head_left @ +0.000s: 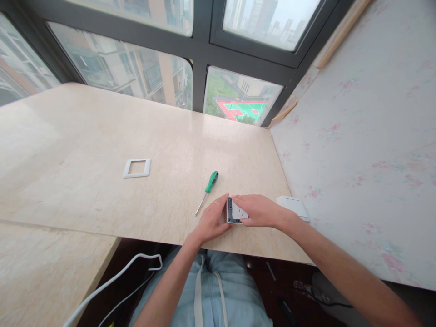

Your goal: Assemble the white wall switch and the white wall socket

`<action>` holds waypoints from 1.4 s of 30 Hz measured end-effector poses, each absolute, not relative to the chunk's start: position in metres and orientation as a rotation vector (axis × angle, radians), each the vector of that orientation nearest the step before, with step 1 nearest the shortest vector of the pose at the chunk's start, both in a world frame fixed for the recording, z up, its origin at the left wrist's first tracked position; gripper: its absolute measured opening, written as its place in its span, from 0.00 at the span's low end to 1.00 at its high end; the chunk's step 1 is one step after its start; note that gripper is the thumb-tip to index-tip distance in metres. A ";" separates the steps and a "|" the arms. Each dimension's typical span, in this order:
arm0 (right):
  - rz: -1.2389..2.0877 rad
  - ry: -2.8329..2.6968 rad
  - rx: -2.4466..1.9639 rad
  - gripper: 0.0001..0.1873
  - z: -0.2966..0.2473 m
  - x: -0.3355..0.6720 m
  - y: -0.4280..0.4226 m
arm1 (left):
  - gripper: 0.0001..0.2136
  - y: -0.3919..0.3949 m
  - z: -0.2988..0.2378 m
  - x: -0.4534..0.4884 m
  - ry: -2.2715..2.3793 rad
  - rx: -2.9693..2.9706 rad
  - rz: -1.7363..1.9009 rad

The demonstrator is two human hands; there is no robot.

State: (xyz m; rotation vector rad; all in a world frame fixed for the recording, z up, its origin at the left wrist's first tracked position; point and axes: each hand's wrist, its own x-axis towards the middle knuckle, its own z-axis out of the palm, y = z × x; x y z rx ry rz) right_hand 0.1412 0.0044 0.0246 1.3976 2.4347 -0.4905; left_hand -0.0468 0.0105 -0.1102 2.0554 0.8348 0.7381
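Note:
A wall socket (239, 213) with a white face and a bare dark grey border rests in a white box near the front edge of the tabletop. My left hand (213, 220) is curled round its left side, thumb at the near edge and fingers at the far edge. From the right, my right hand (258, 210) grips it, fingers over the face and thumb at the near edge; this covers the right part. A green-handled screwdriver (211, 182) lies just left of the socket, tip towards me. Farther left is a loose white cover frame (147, 168).
Behind my right wrist, a white switch panel (295, 208) lies against the flowered wall (361, 150). The marble-patterned tabletop (85, 181) runs back to dark-framed windows (200, 50). White tubing (119, 274) hangs below its front edge at the left.

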 end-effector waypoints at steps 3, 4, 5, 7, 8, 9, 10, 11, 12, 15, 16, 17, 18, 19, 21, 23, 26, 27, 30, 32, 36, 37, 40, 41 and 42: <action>-0.471 2.436 1.403 0.24 0.022 0.137 0.003 | 0.41 0.011 -0.110 -0.047 0.827 2.058 0.747; -0.456 2.435 1.403 0.25 0.020 0.136 0.002 | 0.41 0.011 -0.109 -0.047 0.821 2.058 0.753; -0.437 2.434 1.403 0.27 0.019 0.135 0.001 | 0.41 0.011 -0.109 -0.047 0.814 2.059 0.760; -0.404 2.433 1.400 0.31 0.017 0.133 0.000 | 0.40 0.011 -0.109 -0.047 0.800 2.061 0.772; -0.397 2.435 1.397 0.31 0.016 0.133 0.000 | 0.40 0.011 -0.109 -0.047 0.797 2.062 0.777; -0.399 2.439 1.390 0.31 0.016 0.133 0.000 | 0.40 0.011 -0.109 -0.047 0.798 2.063 0.779; -0.407 2.445 1.382 0.30 0.016 0.134 0.000 | 0.40 0.011 -0.109 -0.047 0.800 2.064 0.778; -0.417 2.451 1.372 0.29 0.017 0.134 0.001 | 0.40 0.011 -0.109 -0.047 0.805 2.065 0.777; -0.424 2.456 1.365 0.28 0.017 0.135 0.001 | 0.40 0.011 -0.108 -0.047 0.808 2.066 0.774; -0.419 2.465 1.346 0.28 0.017 0.136 0.003 | 0.40 0.010 -0.106 -0.047 0.807 2.067 0.767; -0.413 2.467 1.342 0.28 0.017 0.135 0.003 | 0.40 0.010 -0.106 -0.047 0.806 2.066 0.766; -0.407 2.469 1.340 0.29 0.017 0.135 0.003 | 0.40 0.010 -0.105 -0.047 0.806 2.063 0.765; -0.402 2.472 1.340 0.29 0.016 0.135 0.002 | 0.40 0.010 -0.104 -0.047 0.807 2.062 0.762; -0.397 2.474 1.342 0.29 0.016 0.134 0.002 | 0.40 0.010 -0.104 -0.047 0.809 2.062 0.760; -0.383 2.477 1.354 0.29 0.015 0.134 0.001 | 0.40 0.010 -0.104 -0.047 0.813 2.064 0.754; -0.374 2.482 1.362 0.29 0.014 0.134 0.000 | 0.40 0.010 -0.104 -0.047 0.815 2.067 0.753; -0.388 2.494 1.350 0.29 0.013 0.136 0.001 | 0.41 0.010 -0.107 -0.047 0.816 2.066 0.752; -0.402 2.497 1.346 0.29 0.013 0.137 0.001 | 0.41 0.010 -0.107 -0.047 0.818 2.066 0.751; -0.451 2.494 1.354 0.29 0.014 0.138 0.002 | 0.40 0.010 -0.107 -0.047 0.827 2.067 0.747; -0.470 2.496 1.365 0.29 0.014 0.138 0.002 | 0.40 0.010 -0.106 -0.047 0.825 2.069 0.744; -0.510 2.513 1.394 0.31 0.015 0.142 0.002 | 0.40 0.010 -0.104 -0.047 0.819 2.061 0.738; -0.527 2.519 1.401 0.31 0.014 0.143 0.002 | 0.40 0.010 -0.104 -0.047 0.821 2.059 0.735; -0.588 2.540 1.420 0.30 0.013 0.149 0.001 | 0.40 0.010 -0.104 -0.047 0.830 2.057 0.720; -0.605 2.546 1.432 0.30 0.012 0.151 0.000 | 0.40 0.010 -0.104 -0.047 0.832 2.056 0.716; -0.618 2.550 1.447 0.29 0.011 0.153 -0.001 | 0.41 0.010 -0.104 -0.047 0.833 2.054 0.715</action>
